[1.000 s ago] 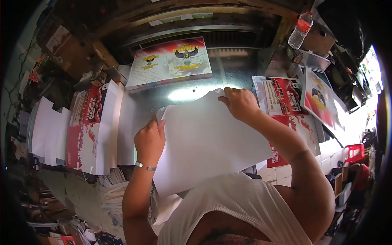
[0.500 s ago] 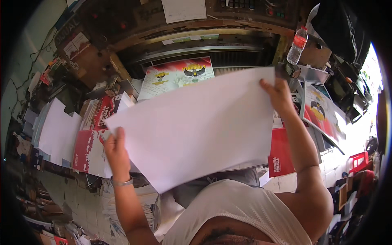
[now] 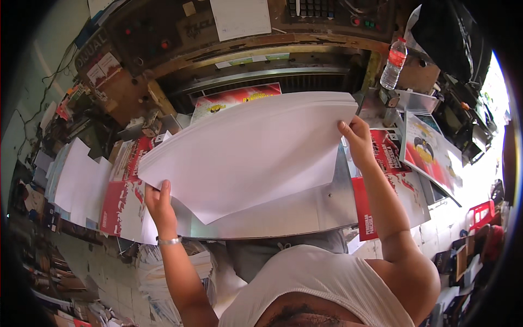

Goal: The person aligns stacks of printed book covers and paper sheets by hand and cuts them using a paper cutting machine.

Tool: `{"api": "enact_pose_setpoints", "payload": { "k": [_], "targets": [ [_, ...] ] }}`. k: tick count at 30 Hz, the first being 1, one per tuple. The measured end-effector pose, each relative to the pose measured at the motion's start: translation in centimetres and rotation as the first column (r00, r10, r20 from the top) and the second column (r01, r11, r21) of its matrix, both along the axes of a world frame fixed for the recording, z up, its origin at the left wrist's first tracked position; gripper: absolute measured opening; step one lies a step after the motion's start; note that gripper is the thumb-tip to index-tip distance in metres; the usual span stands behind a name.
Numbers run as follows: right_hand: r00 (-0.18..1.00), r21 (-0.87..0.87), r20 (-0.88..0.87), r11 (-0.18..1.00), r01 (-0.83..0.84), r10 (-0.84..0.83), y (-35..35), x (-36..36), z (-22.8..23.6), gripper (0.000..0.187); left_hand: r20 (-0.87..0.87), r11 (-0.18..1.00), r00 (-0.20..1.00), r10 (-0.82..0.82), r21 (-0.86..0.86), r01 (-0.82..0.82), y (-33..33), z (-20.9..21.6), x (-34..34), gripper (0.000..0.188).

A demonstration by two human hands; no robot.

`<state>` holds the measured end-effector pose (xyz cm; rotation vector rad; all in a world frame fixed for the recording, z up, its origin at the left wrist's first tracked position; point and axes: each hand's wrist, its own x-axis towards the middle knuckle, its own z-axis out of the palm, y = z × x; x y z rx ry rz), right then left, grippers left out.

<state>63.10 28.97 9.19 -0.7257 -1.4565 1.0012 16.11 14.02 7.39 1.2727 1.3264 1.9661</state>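
I'm holding a thick stack of white sheets (image 3: 250, 150) up above the metal table (image 3: 305, 210), left hand (image 3: 159, 206) pinching the lower left corner, right hand (image 3: 357, 139) gripping the upper right edge. Best to be keeping both grips firm and the sheets squared so none are fanning out. Red-and-yellow posters (image 3: 237, 99) lying by the machine throat, red-and-white prints (image 3: 122, 191) stacked left, clear bottle with red cap (image 3: 393, 62) standing upper right.

The paper stack (image 3: 256, 152) is plain white. The printed sheets (image 3: 384, 180) are red with white areas. The tabletop (image 3: 305, 210) is grey metal. The bottle (image 3: 393, 64) has a red cap.
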Motion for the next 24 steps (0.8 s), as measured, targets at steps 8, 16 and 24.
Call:
{"api": "enact_pose_setpoints", "payload": {
  "k": [8,16,24],
  "targets": [
    [0.989,-0.062,-0.112,0.994,0.094,-0.101,-2.0,-2.4,-4.9,0.046,0.171,0.999,0.985,0.030,-0.022,-0.026,-0.4,-5.0,1.7,0.042],
    [0.777,-0.008,0.583,0.954,0.301,-0.240,-5.2,2.2,0.0,0.018,-0.552,0.899,0.827,0.105,-0.303,-0.316,-4.5,-0.5,1.4,0.029],
    [0.936,0.069,0.349,0.997,0.030,-0.052,-8.0,5.7,-3.0,0.036,-0.088,0.918,0.995,-0.039,-0.396,0.000,-9.0,-1.8,1.8,0.045]
  ]
}}
